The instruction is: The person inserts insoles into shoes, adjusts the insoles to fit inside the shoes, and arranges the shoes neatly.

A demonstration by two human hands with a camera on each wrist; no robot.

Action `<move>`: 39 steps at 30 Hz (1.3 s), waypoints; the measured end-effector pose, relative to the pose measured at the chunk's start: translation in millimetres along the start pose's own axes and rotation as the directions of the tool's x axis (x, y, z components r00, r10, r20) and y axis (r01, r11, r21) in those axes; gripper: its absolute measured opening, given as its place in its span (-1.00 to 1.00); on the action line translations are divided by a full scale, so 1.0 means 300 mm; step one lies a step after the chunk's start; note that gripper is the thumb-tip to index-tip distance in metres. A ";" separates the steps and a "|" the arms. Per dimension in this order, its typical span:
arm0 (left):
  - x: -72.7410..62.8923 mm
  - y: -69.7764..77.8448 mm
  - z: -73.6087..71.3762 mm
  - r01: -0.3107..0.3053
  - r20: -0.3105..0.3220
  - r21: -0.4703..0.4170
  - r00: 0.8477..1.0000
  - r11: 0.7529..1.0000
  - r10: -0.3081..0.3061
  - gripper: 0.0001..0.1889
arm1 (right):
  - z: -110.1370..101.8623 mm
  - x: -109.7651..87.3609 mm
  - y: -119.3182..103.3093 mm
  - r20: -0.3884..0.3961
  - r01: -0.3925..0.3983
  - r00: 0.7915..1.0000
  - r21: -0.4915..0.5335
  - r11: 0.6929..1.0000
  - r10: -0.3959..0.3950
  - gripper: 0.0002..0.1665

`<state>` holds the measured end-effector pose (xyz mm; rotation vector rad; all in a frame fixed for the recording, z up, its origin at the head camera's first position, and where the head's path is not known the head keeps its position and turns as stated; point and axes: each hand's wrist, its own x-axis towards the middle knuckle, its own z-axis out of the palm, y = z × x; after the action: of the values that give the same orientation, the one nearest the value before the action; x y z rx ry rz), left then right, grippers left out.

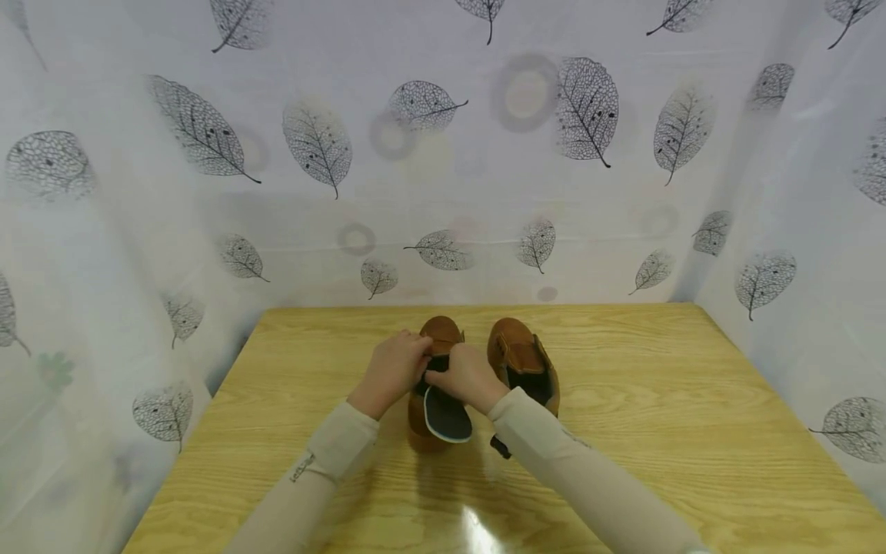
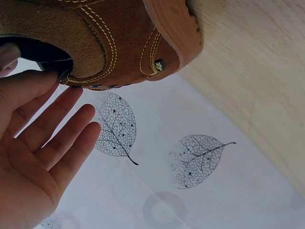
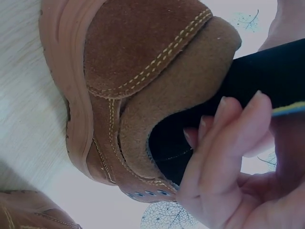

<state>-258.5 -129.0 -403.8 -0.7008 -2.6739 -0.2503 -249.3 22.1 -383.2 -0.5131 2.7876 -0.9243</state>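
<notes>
A brown suede shoe (image 1: pixel 440 329) with yellow stitching stands at the middle of the table, toe to the back. My left hand (image 1: pixel 394 371) pinches the edge of its opening between thumb and index finger; the other fingers extend loosely, as the left wrist view shows. My right hand (image 1: pixel 474 377) grips a black insole (image 1: pixel 448 419) with a pale rim. The insole tilts up over the shoe's heel, its front end down in the opening and hidden by the hands. In the right wrist view, fingertips (image 3: pixel 228 107) lie against the dark lining and insole.
A matching brown shoe (image 1: pixel 511 335) stands just right, partly covered by my right forearm. A small black piece (image 1: pixel 500 446) shows beside that sleeve. The wooden table (image 1: pixel 657 400) meets a leaf-print curtain (image 1: pixel 477 185) at the back and sides.
</notes>
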 end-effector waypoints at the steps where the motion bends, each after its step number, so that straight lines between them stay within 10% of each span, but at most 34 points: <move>1: 0.000 -0.001 0.001 0.001 0.000 -0.002 1.000 1.000 -0.001 -0.83 | 0.002 0.004 0.000 -0.001 0.004 1.000 -0.005 1.000 -0.004 -0.44; 24: 0.000 -0.001 -0.001 0.005 0.003 -0.019 1.000 1.000 -0.005 -0.83 | 0.015 0.024 -0.022 0.002 0.029 1.000 -0.177 0.984 -0.029 -0.55; 39: -0.002 0.004 -0.007 0.008 0.014 -0.022 1.000 1.000 -0.008 -0.87 | -0.008 -0.048 -0.092 0.074 0.039 0.997 -0.388 0.921 -0.011 -0.39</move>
<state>-256.7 -128.7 -401.9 -0.7010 -2.6911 -0.2784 -229.1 8.1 -364.0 -0.6205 2.9107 -0.3389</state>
